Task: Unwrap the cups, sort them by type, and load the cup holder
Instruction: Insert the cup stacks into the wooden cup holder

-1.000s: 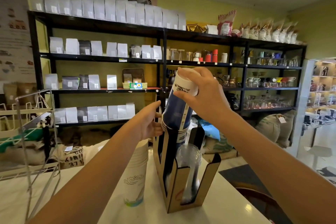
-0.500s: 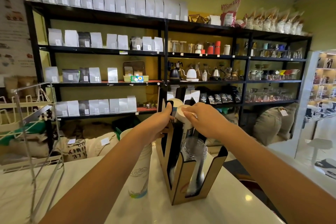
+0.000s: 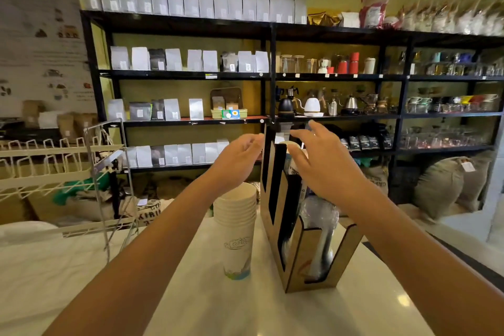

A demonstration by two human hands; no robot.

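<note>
A tall wooden cup holder (image 3: 274, 199) with black slots stands on the white counter. A stack of blue-and-white paper cups (image 3: 296, 163) sits inside its rear compartment, mostly hidden by my right hand. Clear plastic cups (image 3: 320, 215) fill the front compartment. A stack of white paper cups with a green-blue print (image 3: 236, 229) stands on the counter just left of the holder. My left hand (image 3: 237, 157) hovers beside the holder's top left edge, fingers loosely apart and empty. My right hand (image 3: 321, 161) is spread open just above the blue stack's top.
A white wire rack (image 3: 68, 172) stands on the counter's left side. Behind the counter, black shelving (image 3: 270, 76) holds bags, kettles and glassware. Burlap sacks (image 3: 441, 185) lie on the floor at the right. The counter (image 3: 207, 308) drops off at the right edge.
The blue cup stack went from held high above the holder down into the rear compartment. Both hands have now let go and opened slightly away from the holder.
</note>
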